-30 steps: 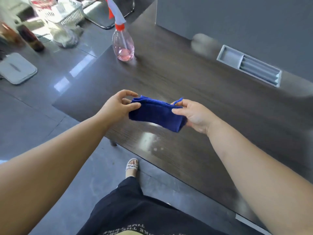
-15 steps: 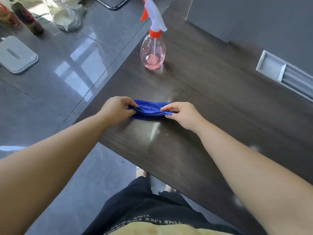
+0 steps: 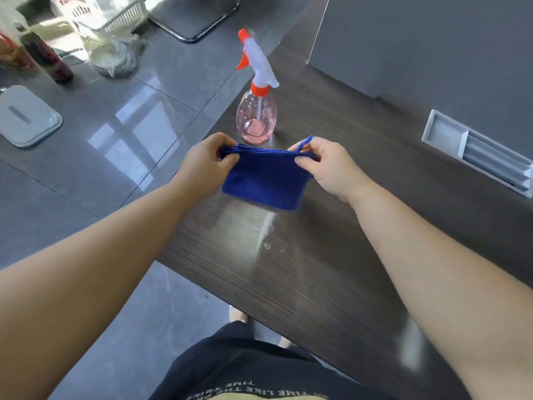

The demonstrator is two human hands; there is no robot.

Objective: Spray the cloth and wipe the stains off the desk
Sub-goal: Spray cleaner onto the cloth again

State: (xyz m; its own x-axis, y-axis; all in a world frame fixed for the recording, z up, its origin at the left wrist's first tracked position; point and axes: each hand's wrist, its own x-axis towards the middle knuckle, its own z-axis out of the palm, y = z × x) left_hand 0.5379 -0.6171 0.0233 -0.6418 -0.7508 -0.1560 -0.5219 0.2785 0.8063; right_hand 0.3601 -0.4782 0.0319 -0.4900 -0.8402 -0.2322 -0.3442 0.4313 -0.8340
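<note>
Head view, looking down over both bare forearms.

Blue cloth (image 3: 264, 180): folded, held up over the dark wood-grain desk (image 3: 360, 269), stretched between the two hands. It hangs from its top edge. Cannot tell whether the lower edge touches the desk.

Left hand (image 3: 206, 161): thumb and fingers curled round the cloth's top left corner, pinching the folded layers.

Right hand (image 3: 328, 168): pinches the top right corner between thumb and forefinger. A small bit of hem sticks up above the grip.

Spray bottle (image 3: 256, 116): upright on the desk just beyond the cloth, near the desk's left edge, apart from both hands. Clear pink body with a little pink liquid at the bottom, orange collar, white head with orange trigger and nozzle tip.

Pale smear (image 3: 256, 223) on the desk just on the near side of the cloth, with a couple of small ring marks beside it.

Grey recessed tray (image 3: 476, 157) set into the desk at right, well apart from the hands.

Glossy grey tiled floor (image 3: 129, 125) at left carries a flat grey lid (image 3: 27, 118), a dark bottle (image 3: 47, 57) and a white basket (image 3: 115, 13), the last two blurred.
</note>
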